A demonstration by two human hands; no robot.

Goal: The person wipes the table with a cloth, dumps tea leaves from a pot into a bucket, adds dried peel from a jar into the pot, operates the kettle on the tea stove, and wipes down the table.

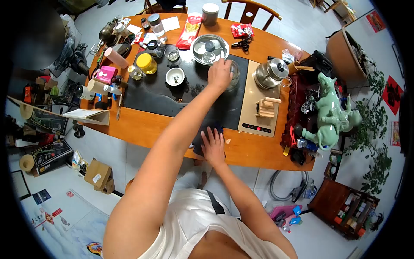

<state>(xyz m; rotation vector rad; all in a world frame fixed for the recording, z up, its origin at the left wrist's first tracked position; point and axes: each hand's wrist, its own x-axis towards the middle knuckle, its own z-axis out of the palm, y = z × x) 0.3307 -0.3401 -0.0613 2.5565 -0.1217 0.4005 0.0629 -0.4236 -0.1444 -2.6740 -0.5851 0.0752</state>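
Observation:
My left hand reaches across the dark tray to the right rim of a metal bowl. Its fingers are curled, and what they grip is hidden from above. Clear glassware and white pieces lie in the bowl. Just right of this hand, a clear glass vessel stands on the tray. My right hand lies flat with fingers spread at the near table edge, partly over a dark cloth. A white cup with dark bits inside sits left of my forearm.
A glass kettle and a wooden holder stand on the gold hot plate. At the right is a green figurine. Jars, including a yellow one, crowd the left. Behind the bowl lies a red packet, beside a lidded canister.

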